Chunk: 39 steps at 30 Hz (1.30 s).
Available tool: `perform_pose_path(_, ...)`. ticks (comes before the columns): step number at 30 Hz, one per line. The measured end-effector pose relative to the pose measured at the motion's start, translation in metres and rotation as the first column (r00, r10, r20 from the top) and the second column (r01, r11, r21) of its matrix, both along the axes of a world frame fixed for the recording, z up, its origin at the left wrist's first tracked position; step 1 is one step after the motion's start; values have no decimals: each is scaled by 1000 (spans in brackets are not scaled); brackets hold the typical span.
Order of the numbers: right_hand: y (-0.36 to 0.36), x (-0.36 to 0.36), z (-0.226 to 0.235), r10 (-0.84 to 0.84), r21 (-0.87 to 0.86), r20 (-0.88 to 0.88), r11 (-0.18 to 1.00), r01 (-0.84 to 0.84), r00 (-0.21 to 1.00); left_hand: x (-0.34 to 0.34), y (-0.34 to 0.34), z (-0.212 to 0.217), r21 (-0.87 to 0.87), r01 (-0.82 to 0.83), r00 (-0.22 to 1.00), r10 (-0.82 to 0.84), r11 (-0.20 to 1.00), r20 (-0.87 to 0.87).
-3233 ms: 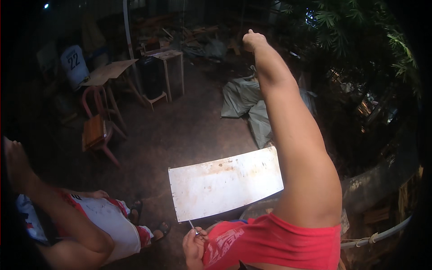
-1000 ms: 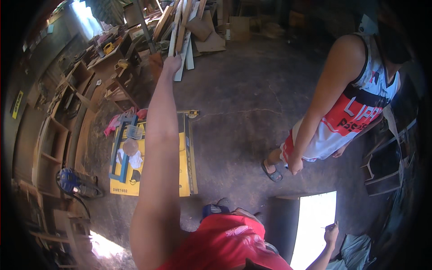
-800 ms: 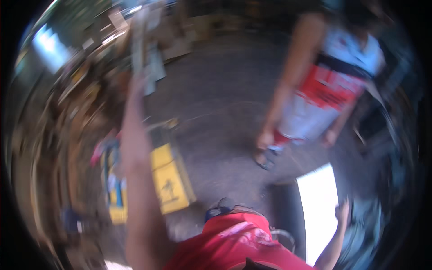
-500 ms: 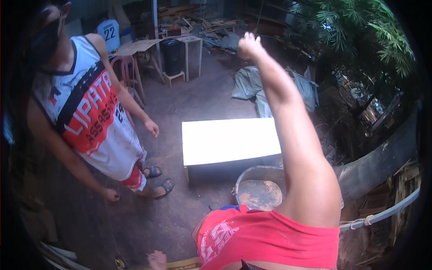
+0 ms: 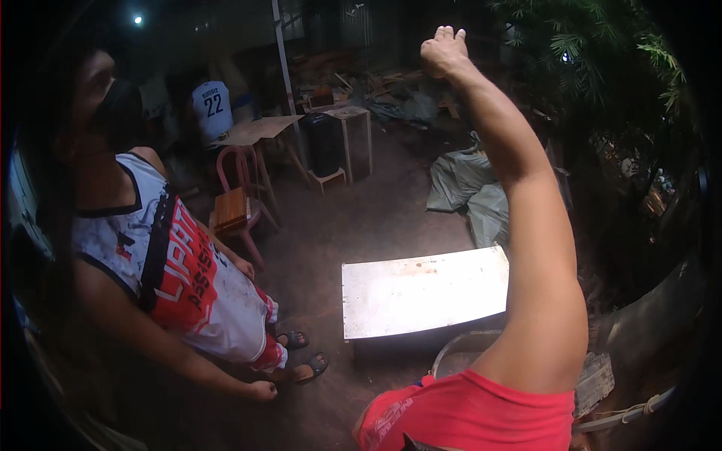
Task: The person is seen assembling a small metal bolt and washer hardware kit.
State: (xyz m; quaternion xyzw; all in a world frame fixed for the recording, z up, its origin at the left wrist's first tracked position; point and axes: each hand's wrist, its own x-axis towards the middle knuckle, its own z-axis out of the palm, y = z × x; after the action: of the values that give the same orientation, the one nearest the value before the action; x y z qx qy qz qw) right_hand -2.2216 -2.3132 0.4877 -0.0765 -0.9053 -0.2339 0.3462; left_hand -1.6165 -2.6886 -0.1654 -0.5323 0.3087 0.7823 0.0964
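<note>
My right arm is stretched far out from the red shirt (image 5: 481,410). At its end, my right hand (image 5: 445,52) is raised high in the picture, back of the hand toward me. Its fingers point up, slightly apart, and nothing shows in them. The hand touches nothing; behind it in the picture lies a dim heap of wood scraps (image 5: 376,84). Below the arm stands a low box-like table with a bright white top (image 5: 421,293). Beside it, a grey tub (image 5: 459,353) is partly hidden by my arm. My left hand is out of the picture.
A person in a sleeveless jersey (image 5: 203,278) stands at the left, arms hanging. Behind are a pink chair (image 5: 235,167) bearing wooden pieces (image 5: 231,209), a plywood table (image 5: 259,131) and a black bin (image 5: 322,144). Grey sacks (image 5: 459,180) lie beyond the white top; leafy plants (image 5: 579,45) hang right.
The view has tilted up and turned left, so the surroundings sit lower and farther right, and the picture is darker. My right arm stays raised. My left hand has left the lower edge.
</note>
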Motion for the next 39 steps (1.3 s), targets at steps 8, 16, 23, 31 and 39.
perform_pose_path(8,59,-78,-47,61,2,48,998,-61,997,-1,10,13,-44,15,997,-12,999,79)
perform_pose_path(16,-18,153,-533,812,-800,529,574,-173,247,-11,11,11,-33,109,993,-108,993,37)
perform_pose_path(23,-87,433,-565,966,-927,168,87,365,198,-69,30,55,-158,271,906,-307,949,-291)
perform_pose_path(31,-74,541,-457,769,-992,-56,-116,53,637,-74,116,148,-42,647,603,-546,761,-582)
perform_pose_path(39,5,707,-395,162,-819,-361,-527,-229,918,-6,198,217,113,917,300,-473,384,-828)
